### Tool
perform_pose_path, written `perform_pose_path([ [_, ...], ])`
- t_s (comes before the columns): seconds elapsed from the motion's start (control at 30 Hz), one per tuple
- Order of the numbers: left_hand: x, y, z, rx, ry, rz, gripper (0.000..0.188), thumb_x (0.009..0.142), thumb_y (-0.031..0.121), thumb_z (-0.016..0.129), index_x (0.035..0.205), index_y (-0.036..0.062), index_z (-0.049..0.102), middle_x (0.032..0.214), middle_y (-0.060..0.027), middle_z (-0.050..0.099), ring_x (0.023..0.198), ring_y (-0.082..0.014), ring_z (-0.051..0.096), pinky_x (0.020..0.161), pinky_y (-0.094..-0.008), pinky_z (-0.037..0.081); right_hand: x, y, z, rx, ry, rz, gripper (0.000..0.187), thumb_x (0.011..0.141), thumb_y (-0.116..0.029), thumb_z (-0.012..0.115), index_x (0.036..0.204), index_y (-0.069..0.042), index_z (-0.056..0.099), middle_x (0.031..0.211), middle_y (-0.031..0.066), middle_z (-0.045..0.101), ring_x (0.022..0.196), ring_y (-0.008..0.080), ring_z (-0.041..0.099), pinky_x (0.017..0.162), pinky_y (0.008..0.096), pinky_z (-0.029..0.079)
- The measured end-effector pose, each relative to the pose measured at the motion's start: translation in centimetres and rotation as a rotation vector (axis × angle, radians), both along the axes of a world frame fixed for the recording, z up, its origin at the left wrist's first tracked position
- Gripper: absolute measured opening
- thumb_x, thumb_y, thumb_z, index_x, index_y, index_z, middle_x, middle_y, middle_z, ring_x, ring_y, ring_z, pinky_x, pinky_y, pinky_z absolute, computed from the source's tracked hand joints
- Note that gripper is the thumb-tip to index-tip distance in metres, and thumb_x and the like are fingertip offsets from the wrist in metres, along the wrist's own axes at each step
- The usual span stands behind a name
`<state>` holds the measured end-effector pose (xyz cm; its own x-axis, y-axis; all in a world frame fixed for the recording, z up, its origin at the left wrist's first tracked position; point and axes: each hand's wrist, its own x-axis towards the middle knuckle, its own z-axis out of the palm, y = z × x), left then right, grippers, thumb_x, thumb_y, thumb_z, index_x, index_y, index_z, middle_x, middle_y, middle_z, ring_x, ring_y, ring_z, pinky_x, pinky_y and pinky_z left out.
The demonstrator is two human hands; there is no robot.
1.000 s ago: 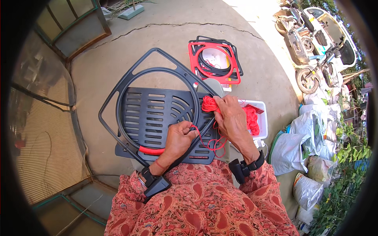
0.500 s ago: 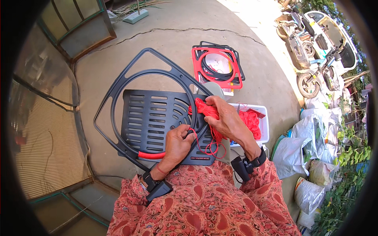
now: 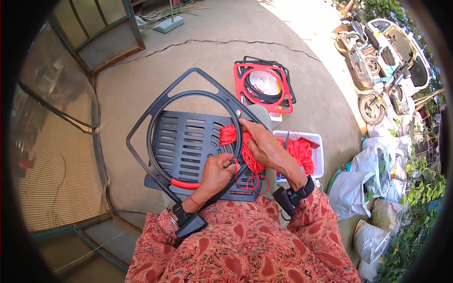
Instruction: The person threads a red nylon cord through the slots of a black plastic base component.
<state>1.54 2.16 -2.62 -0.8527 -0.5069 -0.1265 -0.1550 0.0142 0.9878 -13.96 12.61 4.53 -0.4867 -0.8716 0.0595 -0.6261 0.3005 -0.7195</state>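
Left hand: the left hand point(image 3: 218, 170) is closed around the lower rim of the black ring frame point(image 3: 155, 118), just beside the stretch already wrapped in red cord point(image 3: 185, 184), pinching the cord's working end against the rim.
Right hand: the right hand point(image 3: 262, 141) is clamped on a bundle of red cord point(image 3: 234, 136), fingers together, holding it over the right side of the ring.
Where the frame sits: it rests tilted on the person's lap on top of a black slatted panel point(image 3: 188, 146), its pointed corners hanging out over the concrete ground point(image 3: 198, 61).
Slack cord: loose loops point(image 3: 249, 181) dangle below the hands across the slatted panel.
Supply: more red cord lies in a white bin point(image 3: 320, 155) just right of the lap.
Nearby: a finished red-wrapped frame point(image 3: 263, 85) lies on the ground beyond.
Risk, tangling: the dangling loops could knot or snag in the panel's slots when pulled.
Risk, loosening: if the left pinch eases, the wrapped turns likely slacken and gap.
Risk, slipping: the frame is only balanced on the lap, so a hard tug might tip it off.
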Motion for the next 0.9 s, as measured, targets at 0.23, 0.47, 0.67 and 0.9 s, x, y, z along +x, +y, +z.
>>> perform_pose_path([
  [0.23,0.1,0.1,0.2,-0.110,-0.053,-0.083,0.018,0.079,0.002,0.069,0.095,-0.0069,0.064,0.066,0.0023,0.059,0.061,-0.0024,0.047,0.050,-0.0223,0.036,1.7,-2.7,2.4,0.010,0.607,0.055,0.036,0.075,-0.011,0.066,0.109,-0.001,0.062,0.123,0.0143,0.053,0.118,0.0311,0.046,0.097,0.0429,0.036],
  [0.47,-0.1,-0.3,0.6,-0.096,-0.106,-0.143,0.015,0.081,-0.001,0.067,0.095,-0.0055,0.065,0.071,0.0002,0.064,0.063,-0.0023,0.051,0.053,-0.0218,0.038,1.7,-4.1,-0.9,0.026,0.694,0.068,0.033,0.071,-0.011,0.067,0.103,-0.001,0.064,0.131,0.0150,0.050,0.126,0.0314,0.042,0.104,0.0467,0.031],
  [0.67,-0.4,0.4,-0.7,-0.118,0.172,-0.069,0.020,0.074,0.002,0.070,0.094,-0.0013,0.066,0.065,-0.0118,0.062,0.057,-0.0110,0.058,0.054,-0.0305,0.044,2.9,-5.6,1.1,-0.373,-0.210,0.169,0.024,0.089,-0.019,0.061,0.106,-0.003,0.061,0.094,0.0115,0.064,0.086,0.0255,0.063,0.077,0.0342,0.049],
  [0.9,-0.7,0.0,1.9,-0.186,0.281,-0.008,0.018,0.080,-0.001,0.068,0.096,-0.0065,0.065,0.085,-0.0115,0.071,0.072,-0.0072,0.061,0.061,-0.0246,0.048,0.5,0.7,5.6,-0.763,-1.265,-0.170,0.033,0.100,-0.034,0.046,0.110,-0.003,0.051,0.070,0.0023,0.051,0.052,0.0104,0.049,0.051,0.0267,0.045],
])
